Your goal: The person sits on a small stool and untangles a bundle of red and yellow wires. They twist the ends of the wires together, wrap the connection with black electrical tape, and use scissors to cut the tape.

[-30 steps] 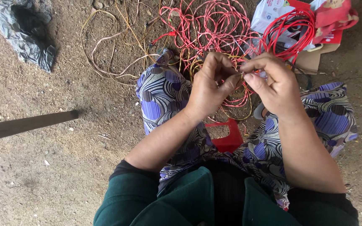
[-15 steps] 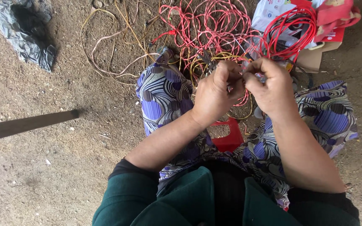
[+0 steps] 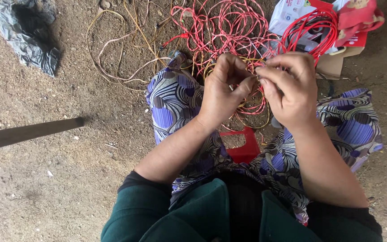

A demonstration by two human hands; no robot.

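Head view: left hand point(image 3: 222, 92), right hand point(image 3: 287, 87) pinch red wire point(image 3: 256, 96).

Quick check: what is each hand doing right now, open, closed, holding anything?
Left hand: closed, fingers pinching a thin wire.
Right hand: closed, fingers pinching the same wire where the hands meet.

grey plastic bag point(image 3: 25, 38), dark stick point(image 3: 27, 133), cardboard box point(image 3: 334, 62)

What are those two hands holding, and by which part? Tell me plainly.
Both the left hand and the right hand pinch a thin wire strand between their fingers, where the fingertips meet. Which end of it cannot be told.
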